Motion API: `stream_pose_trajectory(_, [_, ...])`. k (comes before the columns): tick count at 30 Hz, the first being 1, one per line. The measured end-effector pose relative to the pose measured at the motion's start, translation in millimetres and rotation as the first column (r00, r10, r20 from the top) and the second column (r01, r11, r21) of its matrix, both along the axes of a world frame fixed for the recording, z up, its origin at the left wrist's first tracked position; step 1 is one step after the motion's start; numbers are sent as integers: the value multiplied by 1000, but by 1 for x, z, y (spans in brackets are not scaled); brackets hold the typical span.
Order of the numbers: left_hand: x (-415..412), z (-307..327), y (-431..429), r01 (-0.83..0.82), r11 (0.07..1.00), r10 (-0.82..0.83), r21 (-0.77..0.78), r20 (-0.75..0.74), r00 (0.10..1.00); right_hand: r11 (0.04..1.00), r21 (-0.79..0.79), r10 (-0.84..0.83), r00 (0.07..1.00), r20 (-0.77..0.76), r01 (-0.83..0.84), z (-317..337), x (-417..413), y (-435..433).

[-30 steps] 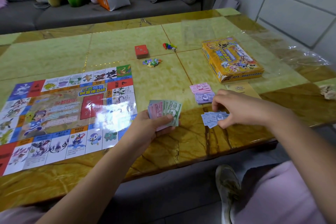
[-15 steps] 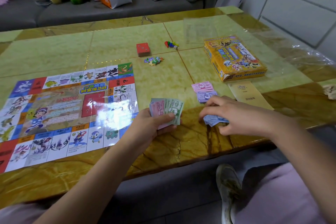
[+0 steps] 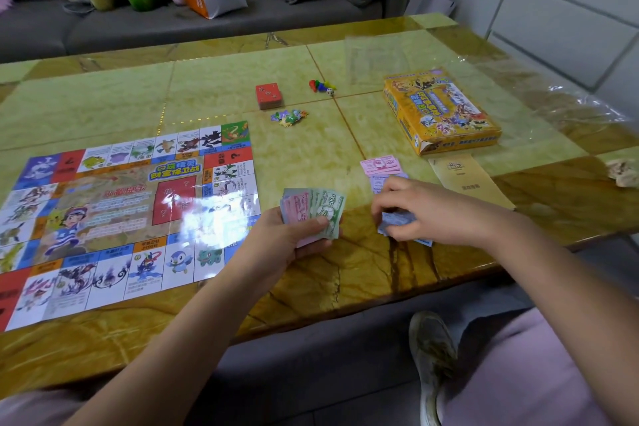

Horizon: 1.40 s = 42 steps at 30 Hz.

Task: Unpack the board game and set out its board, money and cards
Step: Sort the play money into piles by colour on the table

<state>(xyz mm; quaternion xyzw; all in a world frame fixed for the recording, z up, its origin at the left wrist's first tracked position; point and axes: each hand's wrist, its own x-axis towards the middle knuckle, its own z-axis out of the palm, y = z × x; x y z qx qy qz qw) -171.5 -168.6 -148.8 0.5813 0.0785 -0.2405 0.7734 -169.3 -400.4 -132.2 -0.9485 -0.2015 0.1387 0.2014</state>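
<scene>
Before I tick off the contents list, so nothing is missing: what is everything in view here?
table: one, green and amber, under everything
game board: one, multicoloured, flat on left
card deck: one stack, red, far centre
pawns: several, mixed colours, right of card deck
die: one, white, beside pawns
tokens: small pile, mixed colours, before card deck
game box: one, yellow, far right
leaflet: one, tan, before game box
pink notes: one pile, left of leaflet
purple notes: one pile, beside pink notes, partly hidden
blue notes: few, near edge
fanned notes: several, green and pink, held centrally
sofa: one, grey, behind table
left hand: grips fanned notes
right hand: pinches blue notes
</scene>
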Motion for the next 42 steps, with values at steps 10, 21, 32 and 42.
stream_pose_trajectory(10, [0, 0, -1, 14, 1000, -14, 9, 4, 1000, 978, -197, -91, 992, -82, 73, 13, -9, -14])
stream_pose_trajectory(21, [0, -1, 0, 19, 1000, -19, 18, 5, 1000, 974, -215, -93, 988, -126, 65, 13, -5, -9])
stream_pose_trajectory(32, [0, 1, 0, 25, 1000, -25, 10, 13, 1000, 967, -253, -27, 999, -22, 21, 5, -22, 3])
stream_pose_trajectory(42, [1, -1, 1, 26, 999, -26, 26, 0, 1000, 953, -302, 31, 993, 117, 6, -1, -20, 13])
